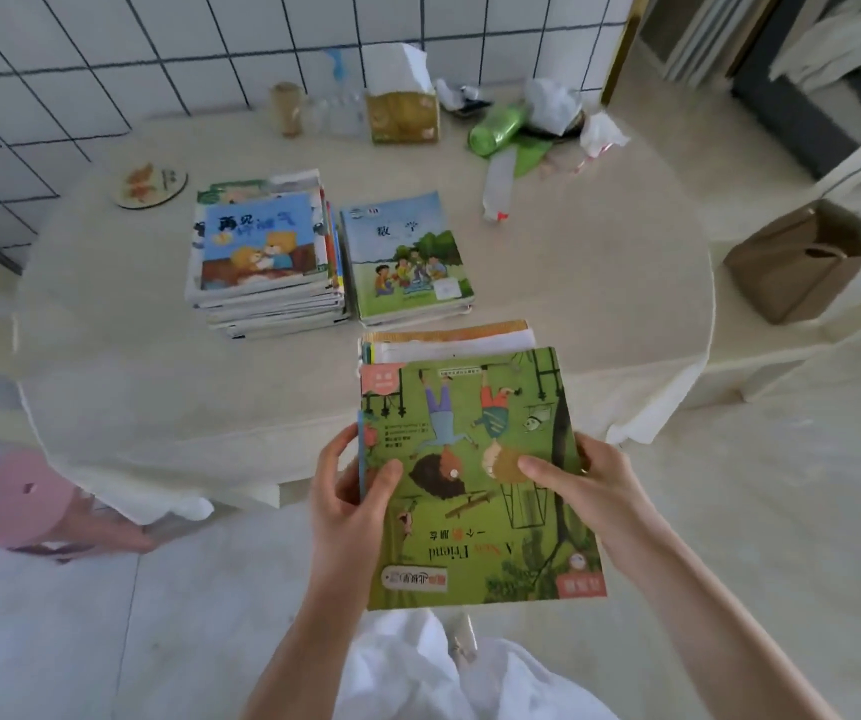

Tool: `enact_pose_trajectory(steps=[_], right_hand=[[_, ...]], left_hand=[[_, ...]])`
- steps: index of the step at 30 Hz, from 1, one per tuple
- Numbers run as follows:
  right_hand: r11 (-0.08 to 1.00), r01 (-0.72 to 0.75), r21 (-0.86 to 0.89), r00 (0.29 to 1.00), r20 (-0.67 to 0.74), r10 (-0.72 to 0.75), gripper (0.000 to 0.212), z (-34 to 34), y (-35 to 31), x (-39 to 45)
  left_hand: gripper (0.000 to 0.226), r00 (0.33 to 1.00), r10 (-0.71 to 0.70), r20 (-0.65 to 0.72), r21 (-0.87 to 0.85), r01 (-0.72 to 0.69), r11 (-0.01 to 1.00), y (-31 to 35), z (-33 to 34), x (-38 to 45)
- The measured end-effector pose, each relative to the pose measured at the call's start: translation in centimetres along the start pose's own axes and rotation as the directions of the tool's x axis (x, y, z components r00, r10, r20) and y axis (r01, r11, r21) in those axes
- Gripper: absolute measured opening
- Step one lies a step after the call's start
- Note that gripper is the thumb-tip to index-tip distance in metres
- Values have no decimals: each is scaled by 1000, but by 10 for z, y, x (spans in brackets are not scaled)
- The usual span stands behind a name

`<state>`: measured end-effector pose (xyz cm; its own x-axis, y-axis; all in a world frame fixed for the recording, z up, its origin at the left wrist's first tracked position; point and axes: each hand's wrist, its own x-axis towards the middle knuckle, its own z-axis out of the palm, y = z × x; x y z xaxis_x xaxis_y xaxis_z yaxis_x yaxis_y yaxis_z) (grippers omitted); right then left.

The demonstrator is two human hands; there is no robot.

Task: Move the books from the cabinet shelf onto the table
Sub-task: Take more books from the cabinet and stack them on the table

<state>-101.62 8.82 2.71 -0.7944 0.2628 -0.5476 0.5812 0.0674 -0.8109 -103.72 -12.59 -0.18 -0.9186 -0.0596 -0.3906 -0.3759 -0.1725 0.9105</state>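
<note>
I hold a stack of books [475, 459] in both hands, topped by a green picture book that faces me upside down. My left hand [353, 491] grips its left edge and my right hand [579, 485] its right edge, thumbs on the cover. The stack's far end reaches over the near edge of the round white-clothed table [158, 387]. Two piles lie on the table: a tall pile [264, 262] with a blue bear cover on top, and beside it a low pile [407, 257] with a green schoolbook cover. The cabinet shelf is out of view.
Along the table's far side stand a jar [287, 109], a tissue pack [403, 109], a green bottle [498, 128], plastic bags and a white spray bottle [499, 187]. A round coaster [150, 187] lies at left. A pink stool [23, 498] stands left, a brown bag [802, 262] right.
</note>
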Motion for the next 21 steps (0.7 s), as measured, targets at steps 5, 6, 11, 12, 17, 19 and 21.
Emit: enact_pose_trajectory(steps=[5,6,11,12,17,19,21], right_hand=[[996,28,-85,997,79,-21,17,14,-34,62],[995,27,-91,996,85,-20,16,17,-40,74],[994,2,-113,993,118,11,22,29,-72,127],[994,-4,-114,991,130,19,22,31,-78,134],[994,52,-92,985,168,-36,37,43,-100,175],[994,76,-80,986,156,-63,41,46,-105,190],[993,98,-73,983,163,-85,40,46,-108,203]], left_hand=[[46,999,8,-49,-70,-11,997,15,1,53],[48,999,11,-49,-74,-14,997,18,1,64],[52,999,35,-4,-52,-35,998,40,-2,123],[53,999,45,17,-32,-44,998,46,-3,133],[67,998,20,63,92,-26,995,64,-9,199],[66,998,15,58,164,-24,986,65,-7,216],[63,999,14,53,207,-25,978,65,-5,226]])
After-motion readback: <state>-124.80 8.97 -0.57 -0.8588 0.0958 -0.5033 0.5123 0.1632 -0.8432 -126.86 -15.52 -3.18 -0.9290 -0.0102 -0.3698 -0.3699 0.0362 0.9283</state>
